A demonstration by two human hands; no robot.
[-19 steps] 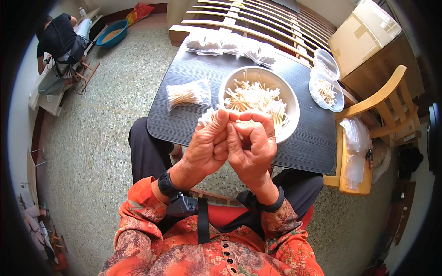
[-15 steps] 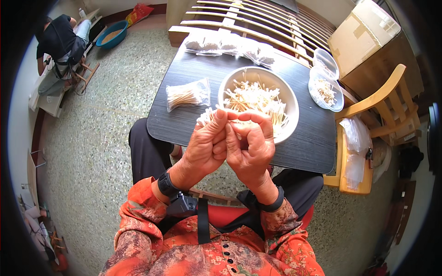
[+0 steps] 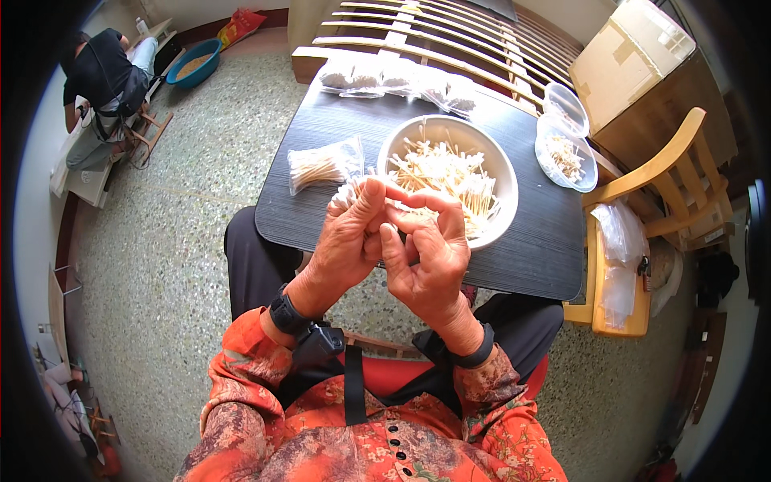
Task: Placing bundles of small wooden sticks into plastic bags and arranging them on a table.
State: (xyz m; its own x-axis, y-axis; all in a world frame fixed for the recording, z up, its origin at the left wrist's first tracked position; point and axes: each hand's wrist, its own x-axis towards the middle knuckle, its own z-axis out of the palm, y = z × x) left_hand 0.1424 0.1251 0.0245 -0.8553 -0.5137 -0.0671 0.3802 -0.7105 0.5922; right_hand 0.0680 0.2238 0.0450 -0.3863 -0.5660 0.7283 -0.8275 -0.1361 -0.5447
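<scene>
My left hand [image 3: 347, 237] is closed around a bunch of cotton swabs [image 3: 347, 193], whose white tips stick out past the thumb and fingers. Close against it is my right hand [image 3: 432, 261], fingers bent and its fingertips meeting those of the left. What the right fingers pinch, if anything, is too small and covered to name. Just beyond both hands stands a round white bowl [image 3: 507, 173] heaped with loose cotton swabs [image 3: 450, 173]. Left of the bowl lies a clear plastic bag [image 3: 349, 151] packed with swabs.
Several filled clear bags [image 3: 385, 76] line the far edge of the dark table [image 3: 530, 265]. Clear plastic tubs, one with swabs [image 3: 566, 157], are at the right. A wooden chair [image 3: 626, 317] bears plastic bags. Beyond are a slatted frame [image 3: 450, 32], a cardboard box [image 3: 630, 64] and a seated person [image 3: 100, 72].
Both hands have shifted slightly left. The right thumb has drawn a little away from the left hand, while the bunch of swabs stays in the left.
</scene>
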